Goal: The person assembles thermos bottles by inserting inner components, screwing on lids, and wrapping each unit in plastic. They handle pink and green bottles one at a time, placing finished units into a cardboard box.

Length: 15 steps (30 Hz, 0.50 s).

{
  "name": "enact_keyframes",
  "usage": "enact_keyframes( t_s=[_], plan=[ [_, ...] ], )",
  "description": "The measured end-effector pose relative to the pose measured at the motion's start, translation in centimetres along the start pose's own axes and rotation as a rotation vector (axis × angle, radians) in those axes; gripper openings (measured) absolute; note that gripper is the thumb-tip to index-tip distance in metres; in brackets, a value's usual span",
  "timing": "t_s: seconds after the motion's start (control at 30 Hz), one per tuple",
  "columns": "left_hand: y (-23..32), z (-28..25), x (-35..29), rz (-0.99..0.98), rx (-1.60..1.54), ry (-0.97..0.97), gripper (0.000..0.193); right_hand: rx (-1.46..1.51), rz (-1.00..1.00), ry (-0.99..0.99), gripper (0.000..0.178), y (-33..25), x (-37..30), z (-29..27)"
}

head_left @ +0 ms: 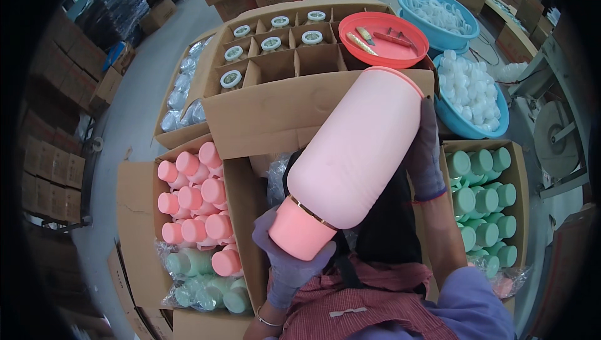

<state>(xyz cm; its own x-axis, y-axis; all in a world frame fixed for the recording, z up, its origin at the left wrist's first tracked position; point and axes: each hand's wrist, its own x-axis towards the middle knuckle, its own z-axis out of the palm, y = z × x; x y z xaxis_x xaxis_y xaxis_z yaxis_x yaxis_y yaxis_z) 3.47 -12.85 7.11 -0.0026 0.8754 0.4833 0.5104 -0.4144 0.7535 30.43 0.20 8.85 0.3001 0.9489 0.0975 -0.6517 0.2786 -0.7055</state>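
Slanting across the middle is a large pale pink thermos flask (360, 146) with a coral cap (302, 230) and a thin gold-coloured ring between them. The cap end points down to the left, and the coral-rimmed base faces up to the right. My left hand (289, 271), in a grey-purple glove, cups the cap from below with its fingers wrapped round it. Against the base end, my gloved right hand (429, 158) supports the flask's right side; its fingers are largely hidden behind the flask.
Ahead, a divided carton (269, 115) holds several round items with white-ringed tops. A coral basin (413, 24) with small tools rests on its right corner. Blue basins (502, 105) of translucent parts stand beyond. Pink-capped bottles (191, 198) are boxed at left, green ones (487, 201) at right.
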Motion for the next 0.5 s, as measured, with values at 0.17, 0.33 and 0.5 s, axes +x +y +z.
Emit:
enact_keyframes(
  t_s=[0.17,0.33,0.5],
  plan=[
    [1.0,1.0,-1.7,-0.873,-0.993,-0.206,0.092,-0.113,-0.060,0.069,0.019,0.0,0.8,-1.3],
    [0.4,1.7,-1.9,-0.485,-0.587,-0.050,0.091,-0.538,-0.193,-0.039,0.037,0.6,2.6,-4.8],
    [-0.9,-1.3,-0.6,0.464,0.254,-0.029,0.107,-0.577,0.083,-0.064,0.045,-1.7,2.5,0.9]
  ],
)
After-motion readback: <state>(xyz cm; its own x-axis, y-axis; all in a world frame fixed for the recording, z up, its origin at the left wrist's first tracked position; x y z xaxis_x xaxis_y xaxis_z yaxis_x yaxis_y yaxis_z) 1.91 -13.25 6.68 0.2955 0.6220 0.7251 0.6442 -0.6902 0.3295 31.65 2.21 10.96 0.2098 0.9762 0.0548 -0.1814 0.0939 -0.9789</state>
